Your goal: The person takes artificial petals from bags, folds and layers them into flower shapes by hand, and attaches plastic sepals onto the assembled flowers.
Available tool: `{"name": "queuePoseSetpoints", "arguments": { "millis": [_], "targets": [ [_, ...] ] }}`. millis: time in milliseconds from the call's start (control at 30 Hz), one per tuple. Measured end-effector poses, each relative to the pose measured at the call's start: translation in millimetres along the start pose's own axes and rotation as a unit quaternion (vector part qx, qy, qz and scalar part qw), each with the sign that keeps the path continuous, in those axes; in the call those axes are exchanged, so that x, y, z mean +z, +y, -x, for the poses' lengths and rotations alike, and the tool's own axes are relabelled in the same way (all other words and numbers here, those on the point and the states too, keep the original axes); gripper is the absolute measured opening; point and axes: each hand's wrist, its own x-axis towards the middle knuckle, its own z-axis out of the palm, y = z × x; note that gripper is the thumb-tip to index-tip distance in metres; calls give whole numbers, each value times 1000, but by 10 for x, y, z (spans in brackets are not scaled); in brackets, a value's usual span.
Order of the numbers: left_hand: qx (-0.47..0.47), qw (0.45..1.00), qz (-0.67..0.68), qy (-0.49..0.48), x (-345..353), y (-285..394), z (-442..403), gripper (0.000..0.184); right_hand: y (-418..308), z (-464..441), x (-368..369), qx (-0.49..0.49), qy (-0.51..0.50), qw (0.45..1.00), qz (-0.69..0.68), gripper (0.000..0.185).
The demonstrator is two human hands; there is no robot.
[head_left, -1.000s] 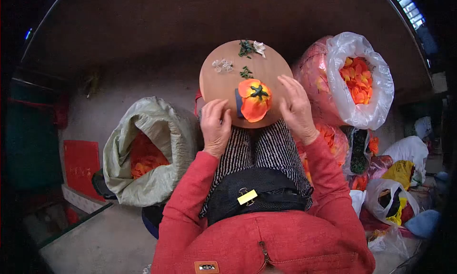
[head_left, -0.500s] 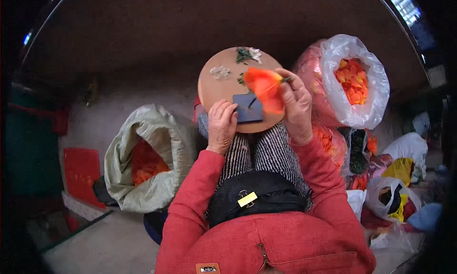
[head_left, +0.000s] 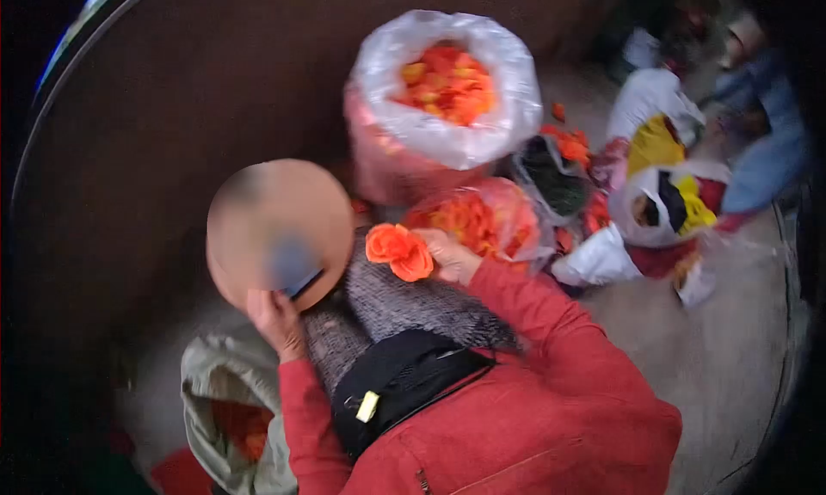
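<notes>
An orange artificial flower (head_left: 400, 252) is held at its base by my right hand (head_left: 447, 254), over my right thigh and off the right side of the round wooden board (head_left: 234, 263). Its petals face up and left. My left hand (head_left: 277, 319) rests at the near edge of the board, fingers pinched at the corner of a dark blue-grey block (head_left: 297, 267). The board's upper part is blurred, so the small pieces there cannot be made out.
A large clear bag of orange petals (head_left: 447, 86) stands beyond the board. Nearer is a second petal bag (head_left: 482, 220), beside a bag of dark green pieces (head_left: 555, 181). Mixed bags (head_left: 658, 207) lie at right. A pale green sack (head_left: 202, 426) stands at lower left.
The flower first sat on the block, was lifted off by my right hand, and is now carried right, away from the board. My left hand moved to the block. The view has swung right.
</notes>
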Motion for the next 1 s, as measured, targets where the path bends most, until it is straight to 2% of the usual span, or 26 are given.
{"name": "queuePoseSetpoints", "arguments": {
  "millis": [100, 133, 167, 233, 267, 300, 333, 367, 433, 467, 500, 567, 633, 667, 700, 733, 767, 833, 900, 967, 1000],
  "targets": [
    [-7, 1000, -3, -12, 5, -26, 32, 18, -129, 368, -634, -38, 30, 999, 5, 33],
    [-11, 1000, -2, -11, 5, -16, 39, 18, -408, 601, -740, -228, 35, 888, 397, 33],
    [-15, 1000, -3, -10, 8, -12, 42, 18, -682, 798, -829, -366, 33, 599, 712, 33],
    [-13, 1000, 0, -18, 29, -14, 48, 18, -1152, 1029, -1036, -292, 118, 740, 595, 31],
    [-19, 1000, 0, -16, 29, -7, 55, 18, -1267, 1085, -1339, -253, 198, 748, 581, 32],
    [-27, 1000, -3, -13, 22, -8, 61, 19, -1378, 1027, -1618, -255, 163, 903, 304, 28],
    [-24, 1000, 0, -12, 23, -13, 62, 19, -1516, 981, -1785, -264, 139, 954, -14, 27],
    [-26, 1000, -6, -13, 24, -8, 64, 19, -1599, 1051, -1616, -271, 164, 948, -22, 26],
    [-33, 999, -3, -19, 11, -5, 42, 20, -1631, 1081, -1253, -241, 161, 951, -111, 27],
    [-49, 998, -3, -35, -15, 6, 27, 20, -1560, 1029, -1130, -231, 153, 954, -114, 27],
    [-74, 995, 4, -59, -51, 33, 0, 21, -1450, 957, -1001, -224, 103, 961, -124, 32],
    [-170, 977, 127, -14, -95, 270, 15, 22, -1193, 819, -607, -193, 38, 971, -139, 36],
    [-48, 999, 13, -15, -281, 552, -37, 23, -924, 728, -128, -180, 10, 975, -126, 39],
    [-115, 983, 141, -38, -337, 738, -38, 23, -783, 681, 61, -167, -5, 978, -123, 40],
    [-178, 946, 267, -50, -381, 918, -39, 24, -648, 618, 206, -103, -61, 978, -174, 41],
    [-194, 938, 266, -111, -442, 1074, -49, 24, -528, 561, 339, -40, -117, 967, -222, 42],
    [-212, 924, 269, -169, -467, 1184, -46, 25, -413, 513, 455, -16, -134, 965, -224, 42],
    [-186, 921, 276, -202, -414, 1265, 3, 24, -228, 453, 655, -8, -146, 979, -141, 42],
    [-258, 897, 266, -239, -435, 1313, 1, 20, -160, 442, 863, 23, -153, 981, -119, 40],
    [-266, 897, 294, -194, -376, 1183, 78, 19, -127, 448, 988, -13, -189, 979, -72, 39],
    [-282, 880, 343, -170, -347, 1120, 108, 18, -107, 423, 1005, -16, -189, 981, -50, 37]
  ]
}}
